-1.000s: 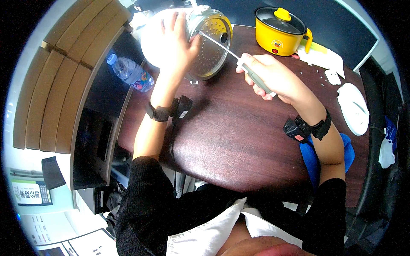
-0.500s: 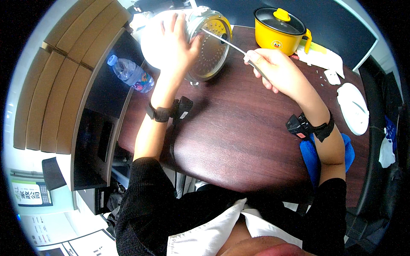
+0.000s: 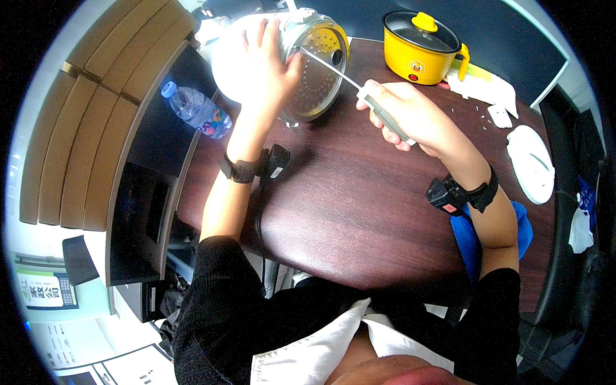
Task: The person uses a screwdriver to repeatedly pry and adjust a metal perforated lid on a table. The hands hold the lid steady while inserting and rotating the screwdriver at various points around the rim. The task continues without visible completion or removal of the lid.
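Note:
My left hand (image 3: 273, 67) lies over a white, rounded appliance (image 3: 232, 72) at the far left of the table, fingers spread on its shell and thumb at the rim. The appliance rests on its side. A round, dimpled metal plate (image 3: 314, 80) inside a clear rim faces right. In my right hand (image 3: 410, 112) is a screwdriver (image 3: 385, 115) with a grey and white handle, my fingers wrapped round it. Its thin shaft slants up to the left, and the tip meets the plate's edge close to my left thumb. Whether it sits in a screw is too small to tell.
A yellow pot (image 3: 417, 58) with a lid stands at the back right. Beside it lie white scraps and a small white piece (image 3: 499, 116). A white oval part (image 3: 530, 163) and a blue cloth (image 3: 467, 240) are on the right. A water bottle (image 3: 196, 110) is at the left.
My right hand has shifted slightly down and to the left, and its grip has turned, so more of the screwdriver's handle shows. My left hand and the appliance have stayed put.

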Tool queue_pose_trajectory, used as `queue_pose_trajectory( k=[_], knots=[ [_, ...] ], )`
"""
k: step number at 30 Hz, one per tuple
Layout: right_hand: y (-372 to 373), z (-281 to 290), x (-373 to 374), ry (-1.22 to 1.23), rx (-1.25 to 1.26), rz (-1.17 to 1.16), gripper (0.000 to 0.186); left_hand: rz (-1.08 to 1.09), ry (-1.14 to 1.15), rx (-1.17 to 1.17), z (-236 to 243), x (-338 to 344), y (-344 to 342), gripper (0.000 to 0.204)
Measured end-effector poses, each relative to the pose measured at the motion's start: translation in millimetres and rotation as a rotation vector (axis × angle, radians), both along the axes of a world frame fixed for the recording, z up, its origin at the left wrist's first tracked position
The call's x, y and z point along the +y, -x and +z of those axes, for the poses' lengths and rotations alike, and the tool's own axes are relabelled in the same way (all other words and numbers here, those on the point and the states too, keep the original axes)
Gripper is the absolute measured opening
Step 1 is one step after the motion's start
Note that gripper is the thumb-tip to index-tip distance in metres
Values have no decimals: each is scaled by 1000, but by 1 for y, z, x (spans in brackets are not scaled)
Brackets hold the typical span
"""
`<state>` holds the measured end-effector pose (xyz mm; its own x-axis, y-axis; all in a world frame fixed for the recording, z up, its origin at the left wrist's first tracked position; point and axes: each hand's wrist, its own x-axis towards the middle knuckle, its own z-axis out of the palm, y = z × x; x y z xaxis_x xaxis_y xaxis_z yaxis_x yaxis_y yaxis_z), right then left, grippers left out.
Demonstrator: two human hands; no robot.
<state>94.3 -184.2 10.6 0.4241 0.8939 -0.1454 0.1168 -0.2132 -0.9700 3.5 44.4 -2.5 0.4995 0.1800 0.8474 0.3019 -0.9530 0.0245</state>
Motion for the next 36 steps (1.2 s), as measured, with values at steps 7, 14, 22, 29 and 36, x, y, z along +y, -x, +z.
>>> queue_pose_trajectory(
  k=[7, 14, 22, 29, 36],
  knots=[
    [-13, -16, 3, -230, -1100, -233, 31, 8, -16, 16, 0, 2, 0, 64],
    [-22, -12, 2, -178, -916, -165, 33, 9, -11, 9, 0, 2, 0, 64],
    [-9, 0, 0, -12, -84, -12, 44, -2, 1, 13, -1, 2, 0, 65],
    [-5, 1, -1, -4, 10, 3, 44, 0, 8, 10, 0, 1, 0, 64],
    [-9, -7, 2, -12, 57, 39, 48, 1, -2, 31, 0, 2, 0, 67]
  ],
)
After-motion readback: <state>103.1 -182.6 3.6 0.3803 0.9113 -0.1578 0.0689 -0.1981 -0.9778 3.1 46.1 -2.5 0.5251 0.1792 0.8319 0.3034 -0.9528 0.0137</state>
